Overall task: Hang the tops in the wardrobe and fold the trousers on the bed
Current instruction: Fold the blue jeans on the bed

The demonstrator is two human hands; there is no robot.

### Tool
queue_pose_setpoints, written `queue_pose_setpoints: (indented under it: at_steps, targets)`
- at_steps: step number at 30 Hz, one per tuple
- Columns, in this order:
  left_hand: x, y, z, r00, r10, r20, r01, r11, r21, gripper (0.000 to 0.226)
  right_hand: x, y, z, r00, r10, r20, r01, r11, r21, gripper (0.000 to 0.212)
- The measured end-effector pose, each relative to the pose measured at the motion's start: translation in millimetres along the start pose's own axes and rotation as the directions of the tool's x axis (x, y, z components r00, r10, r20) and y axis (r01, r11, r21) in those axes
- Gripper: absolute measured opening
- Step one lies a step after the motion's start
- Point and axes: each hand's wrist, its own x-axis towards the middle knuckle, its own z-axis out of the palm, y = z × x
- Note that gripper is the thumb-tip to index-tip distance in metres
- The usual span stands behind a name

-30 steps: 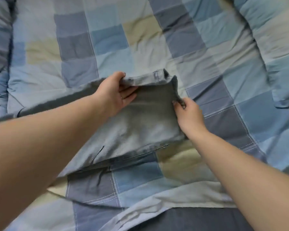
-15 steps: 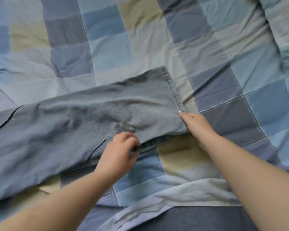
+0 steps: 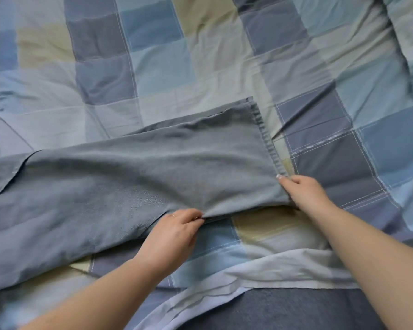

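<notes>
Checked quilt point(image 3: 153, 67) beneath us: trousers point(image 3: 129, 182) lie flat at nine o'clock; left hand point(image 3: 174, 231) pinches their near edge, right hand point(image 3: 303, 191) grips the waistband corner.

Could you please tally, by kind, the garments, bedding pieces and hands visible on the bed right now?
Trousers, grey-blue: 1
Checked quilt: 1
Hands, left hand and right hand, both gripping the trousers' edge: 2
Total: 4
</notes>
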Motion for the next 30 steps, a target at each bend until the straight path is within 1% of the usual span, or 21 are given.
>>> queue_pose_setpoints:
  at_steps: [1,2,4,6,8,9,10,12,14,15,16,17,19,20,21,23,25,26,27,29,30]
  targets:
    - [-3,0,0,1.0,-0.01,0.029,0.01,1.0,0.006,0.04,-1,1,2,1.0,-0.006,0.005,0.006,1.0,-0.022,0.047]
    - [-4,1,1,0.998,-0.036,0.048,0.035,0.999,0.018,0.043,-2,0,3,0.999,-0.041,-0.025,0.041,0.999,-0.021,0.047]
    - [-1,2,4,0.994,-0.074,0.077,0.073,0.997,0.017,0.045,-2,-1,0,0.98,-0.149,-0.131,0.15,0.989,0.001,0.047]
    - [6,5,3,0.986,-0.124,0.112,0.132,0.989,-0.061,0.036,-2,5,1,0.96,-0.196,-0.198,0.205,0.978,0.027,0.043]
    - [22,1,-3,0.974,-0.201,0.106,0.217,0.962,-0.164,0.026,-3,13,7,0.98,-0.124,-0.157,0.14,0.986,0.095,0.027]
    - [33,-1,-8,0.972,-0.212,0.1,0.227,0.957,-0.18,0.023,-5,15,11,0.99,-0.066,-0.125,0.083,0.987,0.134,0.021]
    - [48,-4,-15,0.975,-0.204,0.092,0.217,0.961,-0.17,0.022,-7,17,14,0.994,-0.019,-0.109,0.038,0.984,0.175,0.024]
    - [80,-7,-29,0.98,-0.183,0.077,0.193,0.971,-0.143,0.021,-11,18,19,0.995,0.032,-0.093,-0.008,0.967,0.254,0.04]
    - [114,-6,-43,0.979,-0.185,0.082,0.195,0.971,-0.14,0.027,-16,20,20,0.998,0.037,-0.049,-0.023,0.964,0.265,0.048]
    - [132,-4,-49,0.976,-0.198,0.091,0.209,0.967,-0.146,0.032,-18,21,19,0.999,0.001,-0.038,0.008,0.969,0.247,0.041]
    - [147,-3,-54,0.971,-0.218,0.099,0.232,0.961,-0.153,0.038,-21,19,17,0.997,-0.058,-0.06,0.071,0.968,0.243,0.029]
    - [164,-1,-57,0.965,-0.236,0.113,0.251,0.956,-0.153,0.044,-24,16,14,0.986,-0.119,-0.119,0.146,0.955,0.258,0.021]
    - [192,2,-62,0.955,-0.269,0.125,0.287,0.946,-0.152,0.053,-27,15,10,0.952,-0.204,-0.226,0.264,0.925,0.275,0.026]
    - [208,3,-65,0.95,-0.288,0.123,0.304,0.941,-0.148,0.058,-26,19,10,0.955,-0.201,-0.217,0.258,0.925,0.28,0.028]
    - [218,2,-67,0.943,-0.31,0.123,0.326,0.934,-0.147,0.062,-25,23,12,0.976,-0.157,-0.152,0.197,0.932,0.304,0.029]
    - [242,3,-67,0.922,-0.353,0.157,0.377,0.913,-0.157,0.067,-19,36,17,0.999,-0.009,0.05,-0.011,0.922,0.388,0.025]
    - [262,2,-64,0.89,-0.411,0.199,0.439,0.89,-0.125,0.069,-8,47,21,0.986,0.056,0.157,-0.125,0.873,0.472,0.025]
    - [269,1,-62,0.876,-0.433,0.214,0.458,0.885,-0.084,0.064,-3,50,21,0.983,0.066,0.172,-0.145,0.855,0.497,0.026]
    - [276,-2,-60,0.871,-0.441,0.216,0.456,0.89,-0.025,0.054,1,52,21,0.982,0.063,0.177,-0.147,0.843,0.518,0.028]
    - [287,-6,-62,0.895,-0.412,0.172,0.403,0.911,0.083,0.025,7,55,23,0.984,0.054,0.169,-0.14,0.823,0.55,0.029]
    - [289,-8,-66,0.912,-0.39,0.126,0.383,0.921,0.077,0.014,7,54,24,0.986,0.051,0.161,-0.135,0.816,0.562,0.029]
